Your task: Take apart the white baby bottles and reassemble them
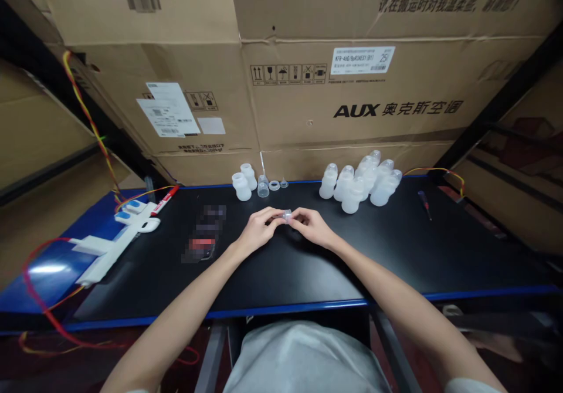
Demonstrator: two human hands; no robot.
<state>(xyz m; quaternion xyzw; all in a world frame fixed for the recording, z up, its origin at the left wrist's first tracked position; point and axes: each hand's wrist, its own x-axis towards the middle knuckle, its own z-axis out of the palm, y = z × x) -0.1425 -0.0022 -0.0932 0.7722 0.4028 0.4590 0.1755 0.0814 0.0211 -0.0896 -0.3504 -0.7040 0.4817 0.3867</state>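
Above the middle of the black tabletop, my left hand and my right hand pinch a small translucent bottle-top piece between their fingertips from both sides. The fingers partly cover it, so I cannot tell its exact kind. Just beyond my left hand stand two open white bottle bodies. Beside them are clear caps, a white collar ring and a small bottle nipple. Past my right hand, several capped baby bottles stand upright in a group.
A white power strip with cables and a red marker lies at the left. A blurred-out dark object rests nearer my left arm. A screwdriver lies at the right. Large cardboard walls off the back edge.
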